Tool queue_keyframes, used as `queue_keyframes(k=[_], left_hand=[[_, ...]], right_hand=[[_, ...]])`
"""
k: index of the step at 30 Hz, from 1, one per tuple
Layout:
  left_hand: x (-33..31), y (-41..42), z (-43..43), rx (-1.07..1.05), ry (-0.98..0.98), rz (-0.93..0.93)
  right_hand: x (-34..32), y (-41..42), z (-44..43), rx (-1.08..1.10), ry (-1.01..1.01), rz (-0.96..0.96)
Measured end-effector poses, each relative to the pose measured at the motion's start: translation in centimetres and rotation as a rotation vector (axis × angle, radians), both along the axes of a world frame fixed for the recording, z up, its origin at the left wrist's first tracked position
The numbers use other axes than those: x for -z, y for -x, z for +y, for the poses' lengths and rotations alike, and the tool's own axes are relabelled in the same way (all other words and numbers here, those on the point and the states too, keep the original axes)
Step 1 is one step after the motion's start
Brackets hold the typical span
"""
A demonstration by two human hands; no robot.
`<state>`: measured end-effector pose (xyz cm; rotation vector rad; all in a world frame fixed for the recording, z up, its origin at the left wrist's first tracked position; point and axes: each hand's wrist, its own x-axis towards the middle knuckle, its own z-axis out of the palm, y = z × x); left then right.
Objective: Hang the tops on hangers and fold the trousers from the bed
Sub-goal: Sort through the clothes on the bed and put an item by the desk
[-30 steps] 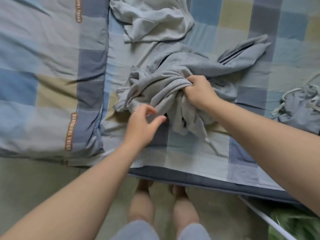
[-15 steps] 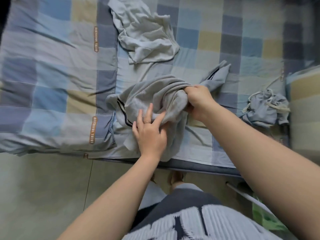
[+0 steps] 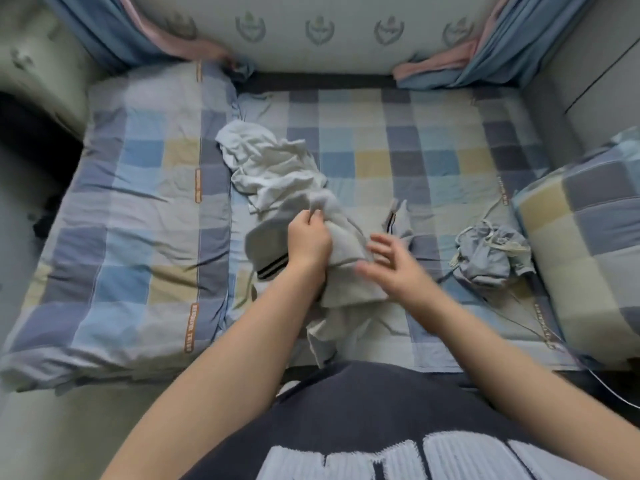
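Soft matt cloth — grey garment (image 3: 343, 233)

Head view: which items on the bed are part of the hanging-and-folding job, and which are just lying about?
Part of the job:
- grey striped garment, gripped by the left hand; the right hand is open next to it
- pale garment
- blue-grey drawstring bundle

Just lying about:
- folded checked quilt
- pillow
- curtains

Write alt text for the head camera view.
A person's left hand grips a bunched grey garment with dark stripes on a blue-and-yellow checked bed, the open right hand blurred beside it. A crumpled white top lies behind; a blue-grey drawstring bundle sits to the right.
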<state>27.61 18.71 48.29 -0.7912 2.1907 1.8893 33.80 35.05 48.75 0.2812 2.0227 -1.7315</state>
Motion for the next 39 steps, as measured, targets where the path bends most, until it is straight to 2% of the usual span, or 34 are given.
queue_keyframes(k=[3,7,11,13,16,18,20,25,28,31,33,36,39], left_hand=[[-1.2,0.9,2.1,-0.183,-0.414,-0.165],[-3.0,1.2,4.0,-0.158,-0.509,-0.193],[-3.8,0.7,5.1,-0.114,-0.389,-0.114],[-3.7,-0.2,5.7,-0.01,-0.296,-0.05],[-3.8,-2.2,7.1,0.304,-0.174,-0.01],[-3.5,-3.5,8.5,0.56,-0.182,0.028],[-3.2,-4.5,10.4,0.681,-0.166,0.102],[-3.3,-3.9,14.8,0.504,0.238,0.352],[-4.1,-2.2,13.8,0.401,0.334,0.43],[-5.7,-0.6,11.9,0.263,0.227,0.383],[-6.9,-0.4,11.9,0.26,0.113,0.353],[-8.0,-0.8,12.9,0.247,-0.092,0.289],[-8.7,-0.3,12.6,0.178,-0.257,0.262]], right_hand=[[1.6,-3.6,0.9,-0.095,-0.241,0.172],[2.0,-2.8,4.1,0.129,-0.229,0.277],[-0.8,-0.2,8.0,0.083,-0.209,0.36],[-2.8,1.0,9.7,0.094,-0.244,0.421],[-5.4,3.1,11.5,0.118,-0.288,0.459],[-6.9,4.1,11.9,0.101,-0.278,0.47],[-8.5,4.7,11.8,0.075,-0.262,0.468],[-11.3,5.5,11.6,0.018,-0.325,0.471],[-12.1,6.1,13.6,-0.068,-0.424,0.475],[-10.8,5.6,16.5,-0.226,-0.603,0.408],[-8.2,4.6,17.2,-0.302,-0.772,0.401],[-3.5,2.7,17.2,-0.224,-0.881,0.413],[0.7,1.6,18.1,-0.104,-0.923,0.314]])
